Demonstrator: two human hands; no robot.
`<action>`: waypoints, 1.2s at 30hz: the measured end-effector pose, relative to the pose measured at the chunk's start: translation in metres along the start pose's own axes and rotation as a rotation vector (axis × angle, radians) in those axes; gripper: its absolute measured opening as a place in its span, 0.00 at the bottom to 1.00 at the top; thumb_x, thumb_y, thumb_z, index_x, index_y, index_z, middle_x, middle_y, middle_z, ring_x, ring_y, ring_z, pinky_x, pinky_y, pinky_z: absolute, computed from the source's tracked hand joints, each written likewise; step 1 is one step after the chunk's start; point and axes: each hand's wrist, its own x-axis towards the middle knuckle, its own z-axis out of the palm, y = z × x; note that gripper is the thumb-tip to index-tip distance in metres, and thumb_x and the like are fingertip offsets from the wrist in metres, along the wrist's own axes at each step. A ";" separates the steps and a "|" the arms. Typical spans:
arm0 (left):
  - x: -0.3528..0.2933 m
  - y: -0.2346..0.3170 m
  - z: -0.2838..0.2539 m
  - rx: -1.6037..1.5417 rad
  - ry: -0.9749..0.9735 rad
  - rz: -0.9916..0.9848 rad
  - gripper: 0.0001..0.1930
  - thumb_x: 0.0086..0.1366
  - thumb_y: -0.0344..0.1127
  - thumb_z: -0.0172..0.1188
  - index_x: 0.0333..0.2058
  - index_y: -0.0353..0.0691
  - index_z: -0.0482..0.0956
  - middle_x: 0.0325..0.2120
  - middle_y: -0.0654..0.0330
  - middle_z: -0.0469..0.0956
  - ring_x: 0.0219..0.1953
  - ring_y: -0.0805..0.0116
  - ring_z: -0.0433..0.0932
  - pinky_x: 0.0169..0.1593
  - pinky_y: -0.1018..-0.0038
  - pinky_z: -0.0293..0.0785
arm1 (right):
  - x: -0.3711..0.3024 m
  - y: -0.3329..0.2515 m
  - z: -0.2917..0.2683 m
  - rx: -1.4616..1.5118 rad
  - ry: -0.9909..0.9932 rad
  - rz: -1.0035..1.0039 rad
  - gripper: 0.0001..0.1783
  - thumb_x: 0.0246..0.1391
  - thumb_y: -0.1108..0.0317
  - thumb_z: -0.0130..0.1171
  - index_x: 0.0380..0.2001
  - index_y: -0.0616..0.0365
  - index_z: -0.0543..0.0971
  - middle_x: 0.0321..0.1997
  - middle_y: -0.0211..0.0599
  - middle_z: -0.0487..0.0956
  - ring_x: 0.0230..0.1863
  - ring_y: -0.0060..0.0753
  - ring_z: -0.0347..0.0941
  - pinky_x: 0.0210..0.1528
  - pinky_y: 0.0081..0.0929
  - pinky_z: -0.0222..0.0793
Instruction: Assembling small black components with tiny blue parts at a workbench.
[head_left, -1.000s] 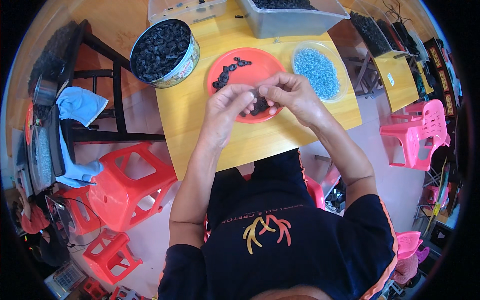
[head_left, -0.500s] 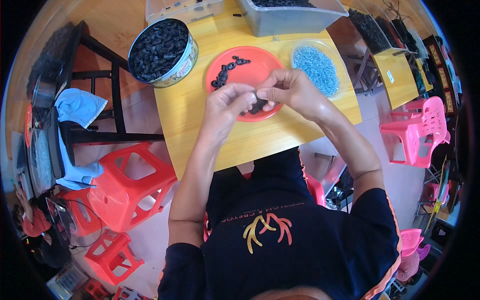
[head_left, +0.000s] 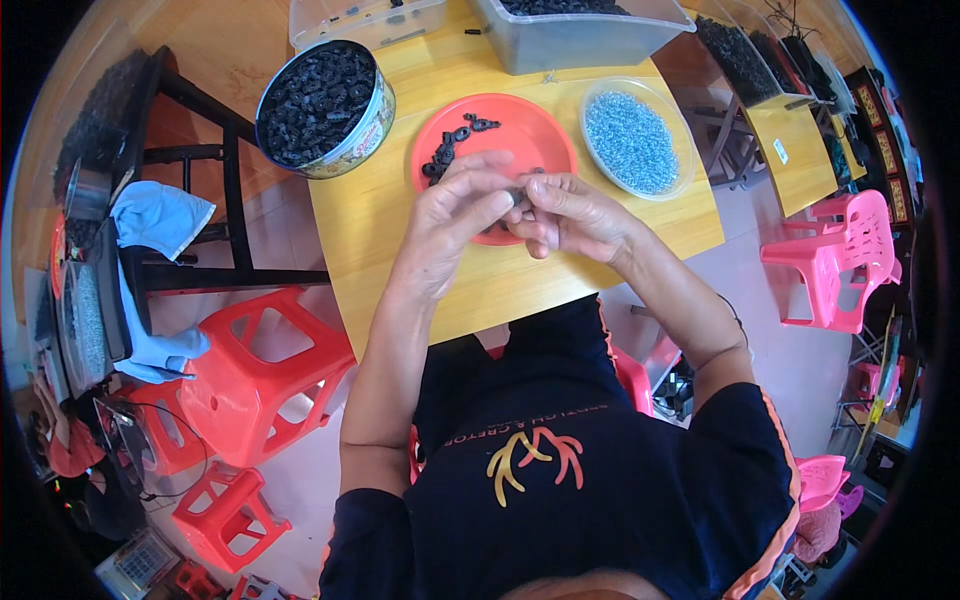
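Observation:
My left hand (head_left: 455,215) and my right hand (head_left: 570,212) meet fingertip to fingertip over the near edge of a red plate (head_left: 520,130). Between the fingers sits a small dark part (head_left: 518,196), mostly hidden by them. A few small black ring-like parts (head_left: 448,152) lie in a row on the plate's left side. Right of the plate stands a clear dish of small blue-grey pieces (head_left: 630,140). At the table's left corner is a round tin full of black parts (head_left: 320,92).
The yellow table (head_left: 400,250) carries a grey bin (head_left: 575,30) and a clear box (head_left: 365,18) at its far edge. Red plastic stools (head_left: 265,375) stand at my left, a pink chair (head_left: 840,255) at my right. A dark bench with a blue cloth (head_left: 155,220) is further left.
Both hands stayed together over the plate's near edge, working the small part between the fingers; the fingers shifted slightly. The view moved a little.

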 end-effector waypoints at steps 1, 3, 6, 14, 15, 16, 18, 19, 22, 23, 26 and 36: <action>0.001 0.000 0.001 -0.041 0.001 -0.004 0.08 0.60 0.28 0.60 0.38 0.34 0.80 0.48 0.56 0.69 0.50 0.67 0.72 0.53 0.72 0.67 | 0.000 0.001 0.000 0.060 -0.002 -0.008 0.17 0.58 0.51 0.57 0.34 0.55 0.78 0.27 0.22 0.72 0.26 0.16 0.64 0.27 0.18 0.68; 0.000 -0.002 0.003 0.046 0.021 0.051 0.08 0.59 0.27 0.60 0.39 0.34 0.79 0.46 0.56 0.71 0.48 0.68 0.73 0.51 0.73 0.69 | -0.001 0.003 0.002 0.119 -0.004 -0.017 0.17 0.58 0.51 0.57 0.34 0.55 0.78 0.27 0.22 0.72 0.25 0.15 0.62 0.25 0.16 0.63; -0.001 -0.003 0.010 0.299 0.073 0.192 0.09 0.58 0.25 0.60 0.39 0.33 0.78 0.41 0.58 0.74 0.42 0.69 0.76 0.44 0.75 0.72 | 0.000 0.004 0.007 0.250 0.065 -0.019 0.18 0.58 0.50 0.57 0.35 0.55 0.77 0.26 0.22 0.70 0.24 0.14 0.59 0.24 0.15 0.58; -0.005 0.013 0.024 0.705 0.101 0.450 0.10 0.55 0.20 0.59 0.38 0.32 0.76 0.34 0.53 0.76 0.31 0.63 0.78 0.36 0.72 0.75 | -0.005 0.002 0.019 0.418 0.087 0.035 0.14 0.58 0.55 0.57 0.39 0.54 0.74 0.26 0.21 0.67 0.22 0.12 0.56 0.21 0.12 0.53; -0.005 0.014 0.024 0.705 0.087 0.455 0.10 0.55 0.20 0.59 0.38 0.32 0.76 0.35 0.53 0.77 0.32 0.62 0.78 0.36 0.72 0.75 | -0.005 0.002 0.019 0.417 0.087 0.034 0.14 0.58 0.55 0.57 0.39 0.54 0.74 0.26 0.21 0.67 0.22 0.12 0.56 0.21 0.12 0.53; -0.005 0.015 0.023 0.706 0.074 0.460 0.10 0.55 0.19 0.59 0.38 0.32 0.76 0.35 0.52 0.77 0.32 0.62 0.79 0.37 0.72 0.75 | -0.005 0.003 0.019 0.424 0.079 0.026 0.13 0.58 0.55 0.57 0.38 0.53 0.74 0.25 0.21 0.67 0.22 0.12 0.56 0.21 0.11 0.53; -0.004 0.015 0.023 0.697 0.065 0.475 0.11 0.55 0.19 0.58 0.38 0.32 0.76 0.36 0.52 0.77 0.33 0.61 0.79 0.37 0.72 0.75 | -0.005 0.005 0.019 0.430 0.070 0.018 0.12 0.58 0.56 0.57 0.37 0.52 0.74 0.25 0.20 0.66 0.21 0.12 0.56 0.21 0.11 0.53; -0.003 0.015 0.023 0.689 0.057 0.488 0.11 0.55 0.19 0.58 0.39 0.32 0.76 0.36 0.52 0.77 0.34 0.61 0.79 0.37 0.71 0.76 | -0.005 0.007 0.020 0.458 0.073 -0.016 0.11 0.58 0.57 0.57 0.36 0.51 0.74 0.25 0.20 0.66 0.21 0.12 0.56 0.21 0.11 0.53; -0.003 0.016 0.024 0.718 0.048 0.500 0.12 0.55 0.18 0.58 0.39 0.31 0.76 0.36 0.51 0.77 0.34 0.60 0.79 0.38 0.70 0.76 | -0.003 0.011 0.020 0.491 0.069 -0.064 0.10 0.58 0.58 0.58 0.34 0.51 0.73 0.25 0.20 0.66 0.21 0.11 0.55 0.20 0.11 0.53; -0.003 0.016 0.024 0.718 0.048 0.500 0.12 0.55 0.18 0.58 0.39 0.31 0.76 0.36 0.51 0.77 0.34 0.60 0.79 0.38 0.70 0.76 | -0.003 0.011 0.020 0.495 0.063 -0.077 0.10 0.58 0.59 0.58 0.33 0.51 0.73 0.24 0.20 0.66 0.20 0.11 0.55 0.20 0.11 0.53; -0.002 0.014 0.024 0.740 0.058 0.504 0.12 0.55 0.19 0.58 0.39 0.31 0.76 0.36 0.51 0.77 0.34 0.59 0.79 0.37 0.70 0.76 | 0.000 0.014 0.019 0.473 0.084 -0.103 0.10 0.58 0.59 0.59 0.33 0.52 0.73 0.24 0.21 0.66 0.20 0.10 0.55 0.20 0.11 0.52; 0.006 0.007 0.018 0.696 0.040 0.405 0.11 0.58 0.24 0.58 0.41 0.32 0.76 0.36 0.52 0.77 0.36 0.58 0.79 0.40 0.69 0.74 | 0.003 0.016 0.018 0.638 0.083 -0.072 0.12 0.59 0.57 0.57 0.34 0.54 0.72 0.27 0.25 0.69 0.20 0.13 0.57 0.20 0.10 0.54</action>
